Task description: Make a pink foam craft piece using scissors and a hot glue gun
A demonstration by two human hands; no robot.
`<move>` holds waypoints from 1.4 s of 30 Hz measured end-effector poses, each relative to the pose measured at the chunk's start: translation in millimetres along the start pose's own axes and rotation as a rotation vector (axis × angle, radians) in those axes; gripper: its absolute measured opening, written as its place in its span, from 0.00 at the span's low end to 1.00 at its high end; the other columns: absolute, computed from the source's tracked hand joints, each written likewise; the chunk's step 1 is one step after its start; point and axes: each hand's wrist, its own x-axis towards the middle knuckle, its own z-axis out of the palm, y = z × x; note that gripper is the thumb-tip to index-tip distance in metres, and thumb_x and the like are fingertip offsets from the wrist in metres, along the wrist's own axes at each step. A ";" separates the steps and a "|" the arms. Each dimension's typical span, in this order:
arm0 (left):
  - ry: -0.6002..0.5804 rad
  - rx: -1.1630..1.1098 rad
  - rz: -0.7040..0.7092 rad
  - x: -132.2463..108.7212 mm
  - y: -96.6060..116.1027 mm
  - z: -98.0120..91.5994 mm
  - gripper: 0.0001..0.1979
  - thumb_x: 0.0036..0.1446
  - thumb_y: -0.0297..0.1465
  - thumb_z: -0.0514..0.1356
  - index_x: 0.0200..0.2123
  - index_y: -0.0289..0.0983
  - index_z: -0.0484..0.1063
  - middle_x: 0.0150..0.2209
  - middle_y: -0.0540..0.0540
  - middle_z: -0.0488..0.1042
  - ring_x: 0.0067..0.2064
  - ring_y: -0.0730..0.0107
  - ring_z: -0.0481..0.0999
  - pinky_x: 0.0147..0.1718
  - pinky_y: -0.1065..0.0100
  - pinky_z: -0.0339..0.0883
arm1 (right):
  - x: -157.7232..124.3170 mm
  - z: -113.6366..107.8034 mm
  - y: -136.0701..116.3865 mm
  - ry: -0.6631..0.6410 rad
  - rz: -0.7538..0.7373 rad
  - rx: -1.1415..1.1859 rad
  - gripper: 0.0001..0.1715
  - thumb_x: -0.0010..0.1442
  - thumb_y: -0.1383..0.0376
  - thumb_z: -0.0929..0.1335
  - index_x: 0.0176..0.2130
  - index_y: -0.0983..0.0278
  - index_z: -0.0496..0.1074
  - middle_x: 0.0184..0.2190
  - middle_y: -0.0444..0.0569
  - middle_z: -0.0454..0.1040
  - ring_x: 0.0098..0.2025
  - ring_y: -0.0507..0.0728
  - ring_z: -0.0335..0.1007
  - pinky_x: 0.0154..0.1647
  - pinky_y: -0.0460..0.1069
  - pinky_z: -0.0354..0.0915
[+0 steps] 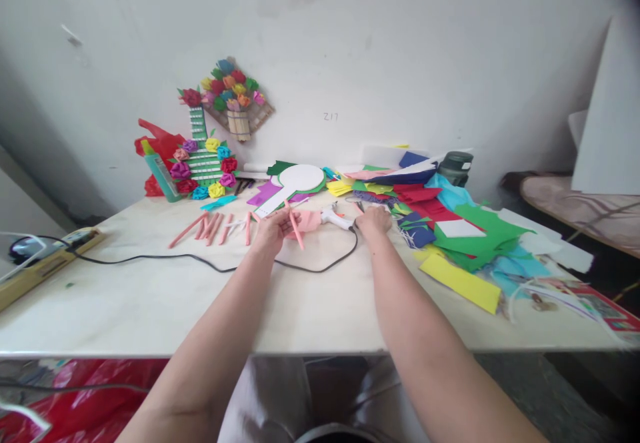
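My left hand [273, 231] is closed on a thin stick of rolled pink paper [297, 231], which slants down to the right. A flat pink sheet [311, 222] lies just beyond that hand. More pink paper rolls [212, 228] rest in a loose row to its left. My right hand [375, 221] is low over the table with its fingers curled, beside a white hot glue gun [337, 218] with a black cord. Its fingertips are mostly hidden, so what they hold, if anything, does not show.
Coloured paper and felt sheets [480, 236] pile up on the right. Behind my hands lies a white round-headed paddle shape [301, 179]. A green glue bottle [163, 175] and a flower-decorated guitar shape [206, 159] stand at the back left. The black cord [200, 258] crosses the table to a power strip [50, 263].
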 end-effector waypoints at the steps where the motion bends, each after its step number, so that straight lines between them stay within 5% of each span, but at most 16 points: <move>1: -0.002 -0.002 0.006 0.3 -0.2 -0.1 0.07 0.45 0.28 0.63 0.30 0.30 0.72 0.26 0.43 0.76 0.30 0.68 0.77 0.34 0.68 0.71 | -0.8 -1.2 -1.7 0.017 -0.017 0.012 0.21 0.51 0.67 0.66 0.45 0.68 0.73 0.51 0.62 0.66 0.53 0.66 0.61 0.46 0.54 0.63; 10: -0.058 0.009 0.058 3.9 -2.3 -2.1 0.11 0.44 0.33 0.65 0.29 0.31 0.72 0.28 0.42 0.77 0.32 0.69 0.77 0.37 0.69 0.68 | -22.4 -13.3 -31.3 0.155 -0.325 0.359 0.17 0.53 0.66 0.62 0.39 0.62 0.76 0.39 0.52 0.76 0.45 0.60 0.68 0.45 0.51 0.60; 15: -0.051 0.030 0.124 6.8 -3.2 -2.8 0.15 0.42 0.37 0.66 0.30 0.33 0.72 0.29 0.43 0.77 0.35 0.67 0.77 0.40 0.66 0.66 | -43.4 -12.6 -55.5 -0.283 -0.465 0.811 0.14 0.52 0.61 0.64 0.24 0.67 0.74 0.25 0.50 0.76 0.27 0.53 0.68 0.31 0.47 0.62; 18: -0.030 0.013 0.168 6.5 -1.6 -1.8 0.15 0.41 0.37 0.67 0.30 0.34 0.72 0.29 0.45 0.76 0.37 0.67 0.76 0.43 0.65 0.64 | -55.9 -12.7 -63.8 -0.653 -0.428 1.083 0.16 0.52 0.57 0.66 0.28 0.69 0.74 0.25 0.52 0.75 0.20 0.49 0.63 0.22 0.45 0.57; 22: -0.002 0.030 0.202 5.2 1.3 -0.7 0.15 0.40 0.38 0.67 0.30 0.35 0.73 0.30 0.45 0.76 0.40 0.64 0.75 0.43 0.64 0.63 | -64.1 -8.8 -66.1 -0.922 -0.474 1.097 0.19 0.48 0.54 0.70 0.30 0.69 0.74 0.21 0.48 0.72 0.18 0.47 0.60 0.17 0.43 0.46; 30: -0.016 0.105 0.175 4.9 -0.3 -3.4 0.15 0.40 0.40 0.67 0.29 0.35 0.73 0.30 0.43 0.77 0.38 0.63 0.75 0.42 0.62 0.64 | -68.2 1.1 -68.1 -0.889 -0.588 1.102 0.15 0.43 0.58 0.72 0.21 0.69 0.69 0.12 0.41 0.64 0.17 0.46 0.54 0.19 0.44 0.44; 42: -0.071 0.159 0.069 2.6 0.5 -2.7 0.16 0.38 0.39 0.68 0.27 0.33 0.73 0.31 0.41 0.77 0.34 0.63 0.76 0.40 0.62 0.66 | -61.5 2.6 -63.7 -0.980 -0.539 1.165 0.12 0.45 0.60 0.70 0.28 0.68 0.72 0.14 0.41 0.66 0.16 0.45 0.54 0.15 0.42 0.39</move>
